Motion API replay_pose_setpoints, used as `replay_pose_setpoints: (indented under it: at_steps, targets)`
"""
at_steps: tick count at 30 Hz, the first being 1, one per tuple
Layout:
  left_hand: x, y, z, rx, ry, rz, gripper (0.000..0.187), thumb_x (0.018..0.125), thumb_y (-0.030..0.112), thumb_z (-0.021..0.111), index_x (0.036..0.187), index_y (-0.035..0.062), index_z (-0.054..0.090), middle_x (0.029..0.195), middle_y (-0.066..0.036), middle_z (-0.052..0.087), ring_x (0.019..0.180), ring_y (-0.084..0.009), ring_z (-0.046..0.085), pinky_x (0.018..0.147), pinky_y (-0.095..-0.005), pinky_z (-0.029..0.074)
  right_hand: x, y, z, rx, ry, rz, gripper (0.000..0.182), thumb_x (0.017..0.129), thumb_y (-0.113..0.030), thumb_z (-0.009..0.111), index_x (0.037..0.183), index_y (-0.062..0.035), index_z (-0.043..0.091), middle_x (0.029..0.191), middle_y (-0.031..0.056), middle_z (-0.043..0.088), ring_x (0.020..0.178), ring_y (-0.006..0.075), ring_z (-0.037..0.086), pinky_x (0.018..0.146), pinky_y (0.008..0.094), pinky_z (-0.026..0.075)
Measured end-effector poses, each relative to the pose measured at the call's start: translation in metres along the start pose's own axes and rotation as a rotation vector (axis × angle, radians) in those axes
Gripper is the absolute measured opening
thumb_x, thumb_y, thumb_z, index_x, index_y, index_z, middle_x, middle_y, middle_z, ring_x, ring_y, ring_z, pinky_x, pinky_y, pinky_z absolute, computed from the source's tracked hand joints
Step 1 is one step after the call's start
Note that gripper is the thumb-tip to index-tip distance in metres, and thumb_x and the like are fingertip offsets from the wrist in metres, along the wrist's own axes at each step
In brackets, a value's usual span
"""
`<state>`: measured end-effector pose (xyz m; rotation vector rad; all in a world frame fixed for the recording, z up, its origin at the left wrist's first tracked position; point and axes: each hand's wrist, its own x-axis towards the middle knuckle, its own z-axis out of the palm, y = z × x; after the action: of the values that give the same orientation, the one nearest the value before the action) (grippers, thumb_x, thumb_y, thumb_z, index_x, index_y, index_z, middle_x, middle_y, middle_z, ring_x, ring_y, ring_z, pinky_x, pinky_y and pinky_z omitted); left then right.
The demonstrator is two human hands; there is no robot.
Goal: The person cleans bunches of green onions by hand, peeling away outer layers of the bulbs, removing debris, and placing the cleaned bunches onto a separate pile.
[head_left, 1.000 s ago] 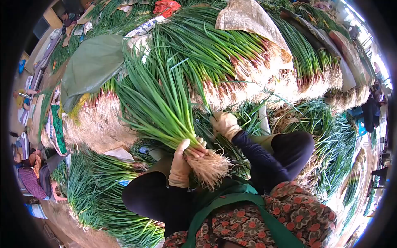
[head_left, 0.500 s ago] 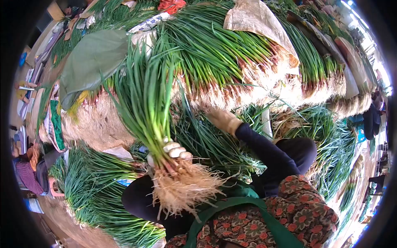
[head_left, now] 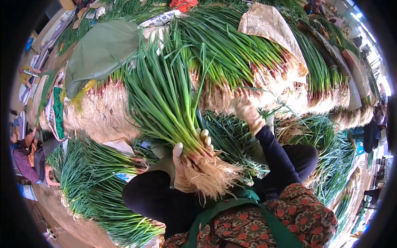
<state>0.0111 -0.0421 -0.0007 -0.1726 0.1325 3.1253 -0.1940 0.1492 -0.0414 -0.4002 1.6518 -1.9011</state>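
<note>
left hand (head_left: 186,165): gloved, clenched around the neck of the scallion bunch (head_left: 173,103), just above the roots (head_left: 213,175). Thumb up on my side, fingers wrapped over the far side.
right hand (head_left: 247,111): gloved, arm stretched forward, at the root ends of the stacked scallion pile (head_left: 231,62). Blurred; cannot tell whether it is gripping or loose.
bunch position: held up in front of my chest, leaves fanning up and away from my left hand, roots hanging toward my green apron (head_left: 231,206).
handling, my read: light for its bulk, floppy at the leaf end, firmer at the white stems. Leaves crease and snap easily. Loose stalks could slip out of a slack grip.
where to hold: at the neck, where stems pack tight. That is where my left hand already is. Not by the leaves.
roots: dry, stringy, pale tangle; likely shed dirt.
surface: no counter. More scallions lie loose on the ground (head_left: 82,223) below and left of my left hand, and under my right arm.
room: big stacked piles beyond both hands, root ends facing me. Green tarp (head_left: 99,49) up-left of the bunch, brown paper sheet (head_left: 269,25) above my right hand.
others: a person sits far left of my left hand, near the edge of view.
</note>
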Motion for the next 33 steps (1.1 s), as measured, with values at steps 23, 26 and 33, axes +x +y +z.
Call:
replay_pose_setpoints:
  at_steps: [23, 26, 33]
  targets:
    - [-0.015, -0.03, -0.011, -0.174, -0.106, -0.208, 0.062, 0.086, 0.043, 0.057, 0.131, 0.0044, 0.039, 0.114, -0.012, 0.051, 0.102, -0.0228, 0.052, 0.086, -0.04, 0.045, -0.068, 0.002, 0.096, 0.358, -0.168, 0.326, 0.064, 0.092, -0.059, 0.041, 0.117, -0.002, 0.057, 0.088, 0.0026, 0.058, 0.059, 0.0077, 0.042, 0.057, 0.0232, 0.039]
    - [-0.018, -0.024, -0.027, 0.03, -0.034, -0.232, 0.066, 0.083, 0.053, 0.056, 0.129, 0.0065, 0.044, 0.116, -0.012, 0.053, 0.099, -0.0248, 0.054, 0.082, -0.0401, 0.048, -0.033, 0.023, 0.104, 0.173, -0.011, 0.415, 0.033, 0.09, -0.036, 0.061, 0.096, -0.0042, 0.061, 0.069, -0.0002, 0.056, 0.052, 0.0098, 0.046, 0.05, 0.0245, 0.041]
    - [-0.016, -0.027, -0.044, 0.337, 0.08, -0.208, 0.061, 0.085, 0.035, 0.057, 0.13, -0.0044, 0.042, 0.121, -0.018, 0.054, 0.111, -0.0282, 0.054, 0.096, -0.0408, 0.046, -0.071, 0.025, 0.069, -0.336, 0.114, 0.134, 0.022, 0.091, -0.021, 0.06, 0.101, -0.0014, 0.06, 0.08, 0.0019, 0.063, 0.06, 0.0081, 0.053, 0.054, 0.0233, 0.046]
